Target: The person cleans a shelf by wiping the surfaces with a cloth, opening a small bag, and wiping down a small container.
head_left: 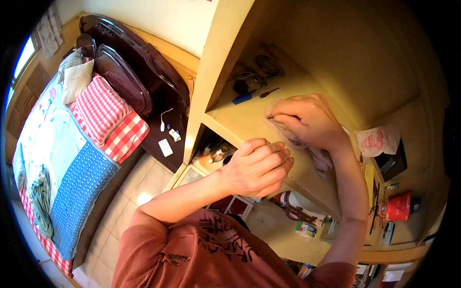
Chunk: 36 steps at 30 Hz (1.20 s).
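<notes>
My right hand (307,120) is over the yellowish shelf (230,120), its fingers pinched on a pale greyish-pink cloth (321,161). The cloth trails below the palm and wrist, and part of it is blurred. A tiny dark spot shows at the fingertips. Nearer the shelf's front edge, my left hand (259,168) is raised with its fingers curled together. Whatever it may hold is hidden. Beyond my right hand, a blue marker (242,99) and a small dark pointed item (268,92) lie on the shelf.
Dark tangled items (270,65) sit deeper in the shelf. At right are a plastic bag (378,141) and a red container (399,206). A lower compartment (206,139) opens under the shelf. At left stand a bed (81,177) and a dark bedside table (175,149).
</notes>
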### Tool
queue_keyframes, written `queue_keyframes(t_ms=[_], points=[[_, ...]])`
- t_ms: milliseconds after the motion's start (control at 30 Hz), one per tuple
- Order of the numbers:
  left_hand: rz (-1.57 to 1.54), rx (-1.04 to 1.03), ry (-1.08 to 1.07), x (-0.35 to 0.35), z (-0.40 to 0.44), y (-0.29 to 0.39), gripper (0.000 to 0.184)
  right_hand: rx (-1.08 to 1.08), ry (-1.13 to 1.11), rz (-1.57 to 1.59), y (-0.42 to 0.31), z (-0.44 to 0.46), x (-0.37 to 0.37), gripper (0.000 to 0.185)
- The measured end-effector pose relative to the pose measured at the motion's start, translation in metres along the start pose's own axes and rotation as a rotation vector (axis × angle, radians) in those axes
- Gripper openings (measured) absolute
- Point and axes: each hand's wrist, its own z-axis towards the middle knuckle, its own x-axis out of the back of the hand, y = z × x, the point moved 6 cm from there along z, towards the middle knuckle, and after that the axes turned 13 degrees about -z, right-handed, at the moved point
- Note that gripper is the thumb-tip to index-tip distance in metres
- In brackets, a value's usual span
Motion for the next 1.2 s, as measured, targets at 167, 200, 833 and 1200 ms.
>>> queue_keyframes(t_ms=[167,200,833,1200], points=[[-0.007,0.0,-0.011,0.002,0.002,-0.001,0.032,0.068,0.031,0.024,0.0,-0.002,0.009,0.017],[-0.006,-0.004,-0.008,0.003,0.002,-0.001,0.032,0.031,-0.024,0.022,0.004,-0.004,0.009,0.017],[-0.024,0.011,-0.007,0.003,0.002,0.0,0.031,-0.005,-0.098,-0.011,0.003,-0.005,0.011,0.017],[-0.025,0.023,0.001,0.002,0.001,0.001,0.031,0.005,0.011,0.02,0.001,-0.003,0.0,0.015]])
